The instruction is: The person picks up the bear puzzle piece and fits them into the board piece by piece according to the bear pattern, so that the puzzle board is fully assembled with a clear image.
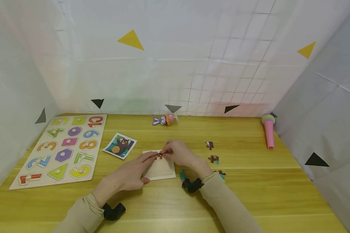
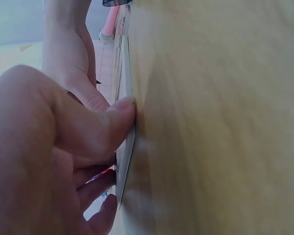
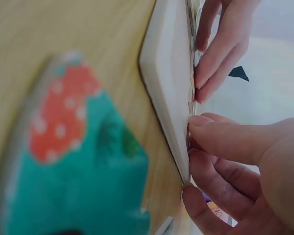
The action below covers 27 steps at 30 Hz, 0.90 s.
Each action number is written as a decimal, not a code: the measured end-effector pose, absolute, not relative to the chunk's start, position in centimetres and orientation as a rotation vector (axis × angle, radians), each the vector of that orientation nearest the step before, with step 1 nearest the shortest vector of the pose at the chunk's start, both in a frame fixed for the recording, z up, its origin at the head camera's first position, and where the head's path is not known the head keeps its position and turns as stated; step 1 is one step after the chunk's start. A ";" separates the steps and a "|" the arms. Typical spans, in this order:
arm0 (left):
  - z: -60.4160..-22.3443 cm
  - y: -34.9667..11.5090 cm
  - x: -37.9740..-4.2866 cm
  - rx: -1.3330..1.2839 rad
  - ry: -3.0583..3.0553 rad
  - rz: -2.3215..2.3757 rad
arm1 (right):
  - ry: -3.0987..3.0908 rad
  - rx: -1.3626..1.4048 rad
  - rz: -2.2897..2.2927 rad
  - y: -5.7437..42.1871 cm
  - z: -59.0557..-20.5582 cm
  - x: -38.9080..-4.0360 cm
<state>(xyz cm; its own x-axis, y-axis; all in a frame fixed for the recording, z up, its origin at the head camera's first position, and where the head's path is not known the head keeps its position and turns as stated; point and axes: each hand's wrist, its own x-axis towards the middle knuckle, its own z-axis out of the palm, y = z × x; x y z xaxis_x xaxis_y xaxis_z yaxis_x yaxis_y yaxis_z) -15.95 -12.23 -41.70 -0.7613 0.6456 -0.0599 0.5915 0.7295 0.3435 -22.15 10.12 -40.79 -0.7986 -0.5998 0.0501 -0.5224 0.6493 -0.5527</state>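
A small wooden puzzle tray (image 1: 163, 177) lies flat on the table in front of me. At its far side sits a brown puzzle piece (image 1: 159, 156) with part of a bear's face. My right hand (image 1: 180, 155) pinches that piece at its right edge with thumb and forefinger. From the other side my left hand (image 1: 129, 174) reaches over the tray, extended fingertips touching the piece. Its thumb (image 2: 121, 115) rests against the tray's near edge in the left wrist view. A teal piece with a red dotted patch (image 3: 78, 171) is close up in the right wrist view.
Loose brown pieces (image 1: 214, 159) lie right of the tray, others partly behind the right wrist. A bear picture card (image 1: 121, 146) and a number-and-shape board (image 1: 48, 183) are on the left. A bunny toy (image 1: 166, 119) and pink microphone (image 1: 269, 132) lie toward the back.
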 end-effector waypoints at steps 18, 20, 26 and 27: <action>-41.7 -12.4 -15.8 1.014 2.712 0.463 | 2.771 -0.922 -0.846 10.0 -41.1 -22.1; -41.6 -12.4 -15.8 1.007 2.712 0.464 | 2.780 -0.923 -0.830 9.9 -41.1 -22.0; -41.5 -12.2 -15.8 0.995 2.716 0.451 | 2.778 -0.986 -0.825 10.2 -40.9 -22.1; -41.5 -12.2 -15.8 0.992 2.717 0.444 | 2.765 -0.994 -0.838 10.4 -40.7 -22.0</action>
<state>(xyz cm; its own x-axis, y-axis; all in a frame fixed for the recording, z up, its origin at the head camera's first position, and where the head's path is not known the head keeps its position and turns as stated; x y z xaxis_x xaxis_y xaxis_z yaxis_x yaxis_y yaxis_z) -15.81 -12.18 -41.52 -0.7495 0.6549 -0.0968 0.5899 0.7271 0.3513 -22.01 10.37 -40.69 -0.7848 -0.6116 0.1001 -0.5643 0.6385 -0.5233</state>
